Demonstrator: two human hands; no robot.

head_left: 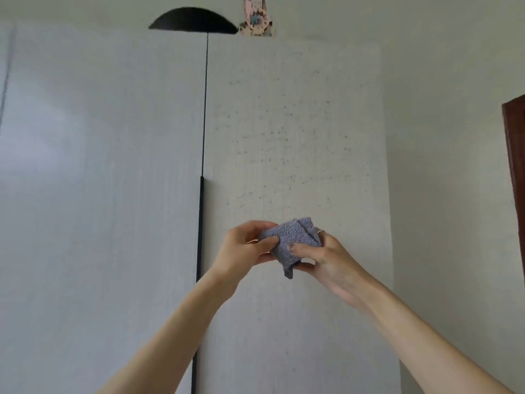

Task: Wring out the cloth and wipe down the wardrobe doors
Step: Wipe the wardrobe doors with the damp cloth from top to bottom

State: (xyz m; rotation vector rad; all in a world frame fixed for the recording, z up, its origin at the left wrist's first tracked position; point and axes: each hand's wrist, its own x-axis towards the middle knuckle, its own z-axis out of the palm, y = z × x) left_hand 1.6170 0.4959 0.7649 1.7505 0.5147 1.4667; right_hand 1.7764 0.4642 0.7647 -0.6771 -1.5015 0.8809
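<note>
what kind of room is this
Probably a bedroom at home: tall pale wardrobe doors fill the view, a plain painted wall stands beside them, and a dark wooden door frame shows at the right edge.

Hidden and cut-off parts in front of the wardrobe

The cloth point(289, 240) is showing only partly, its sides lying under the fingers of the left hand point(245, 248) and right hand point(324, 258); at 3 o'clock a brown frame point(514, 177) is running off the edge, and at 12 o'clock a pink item point(255, 19) is blurring out, unidentifiable.
</note>
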